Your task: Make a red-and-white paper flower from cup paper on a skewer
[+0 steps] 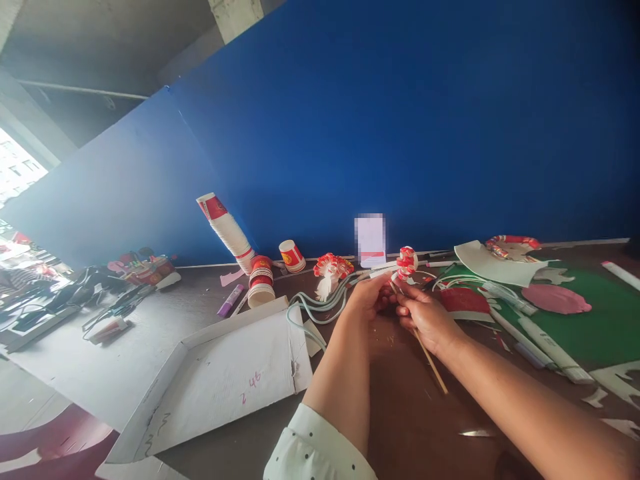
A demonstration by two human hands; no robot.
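Observation:
A red-and-white curled paper piece (407, 262) stands up above my fingertips, at the upper end of a thin wooden stick (431, 362). My left hand (371, 295) is closed at the base of the paper piece, its fingertips partly hidden. My right hand (425, 316) is closed around the upper part of the stick, whose lower end slants down toward me to the right. Just left of my hands lies a red-and-white paper flower (333, 270) cut with petals and a white fringe. Pale cables (320, 308) run beside my left wrist.
A white cardboard tray (215, 387) lies at left. Behind it are a leaning stack of paper cups (227, 230), a single cup (291, 256) and a purple marker (230, 301). A small blade (477, 433) lies near my right forearm. Markers, paper scraps and a pink balloon-like piece (556, 299) cover the green mat (607, 293).

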